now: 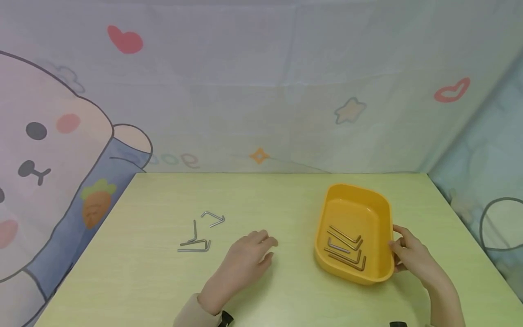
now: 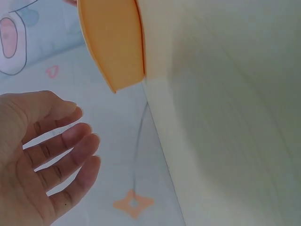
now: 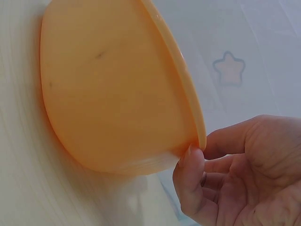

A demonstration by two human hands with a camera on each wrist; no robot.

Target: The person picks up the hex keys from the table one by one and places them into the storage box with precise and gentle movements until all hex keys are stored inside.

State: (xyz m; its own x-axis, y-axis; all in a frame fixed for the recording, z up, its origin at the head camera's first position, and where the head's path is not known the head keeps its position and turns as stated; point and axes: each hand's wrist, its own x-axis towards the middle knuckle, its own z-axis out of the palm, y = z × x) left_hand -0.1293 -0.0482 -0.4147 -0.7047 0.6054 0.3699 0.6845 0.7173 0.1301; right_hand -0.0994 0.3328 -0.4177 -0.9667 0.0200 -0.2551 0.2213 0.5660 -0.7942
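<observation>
Several L-shaped hex keys [image 1: 346,262], most brass-toned and one silver, lie in a yellow plastic tray [image 1: 355,211] on the right of the table. My right hand [image 1: 414,259] pinches the tray's right rim; in the right wrist view, thumb and finger meet at the edge of the tray [image 3: 113,94]. My left hand [image 1: 245,261] is over the table between the tray and the loose keys, holding nothing. Its fingers are relaxed and slightly bent in the left wrist view. Several silver hex keys [image 1: 194,250] lie loose left of that hand, some overlapping.
The pale yellow-green table [image 1: 265,200] reaches back to a light cloth backdrop [image 1: 245,91] printed with hearts, stars and a cartoon animal. Another cloth [image 1: 490,181] hangs along the right side.
</observation>
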